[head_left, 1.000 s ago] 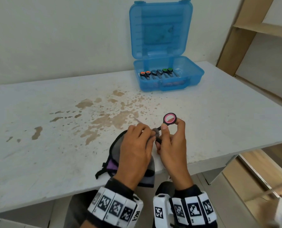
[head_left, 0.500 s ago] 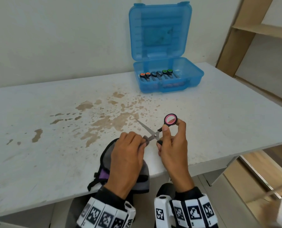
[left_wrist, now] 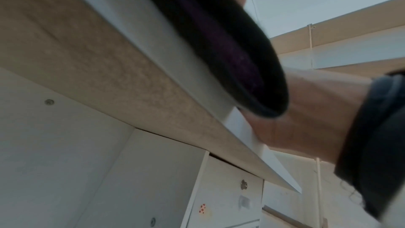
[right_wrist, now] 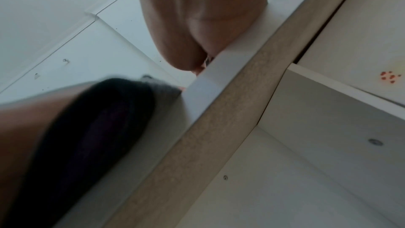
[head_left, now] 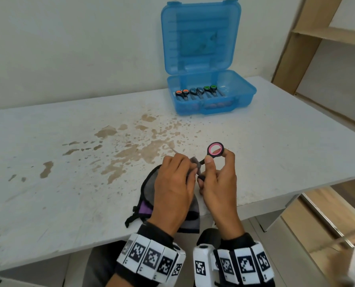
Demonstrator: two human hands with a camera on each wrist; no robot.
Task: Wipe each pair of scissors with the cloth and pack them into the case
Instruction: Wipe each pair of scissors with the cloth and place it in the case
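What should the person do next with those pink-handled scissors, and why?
Probably draw the grey cloth along the blade to its tip. The left hand pinches the cloth round the blades of the pink-handled scissors, which the right hand holds by the handles; only the tip shows, so wiping looks unfinished.

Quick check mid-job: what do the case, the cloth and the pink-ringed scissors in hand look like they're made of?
Case: translucent blue moulded plastic, glossy; the wall shows faintly through the ribbed lid. Cloth: soft grey fabric with dark edging and a purple patch, matte; it drapes limply over the table edge. Scissors: black handle with pink ring lining, probably plastic; the grey blade tip looks like metal.
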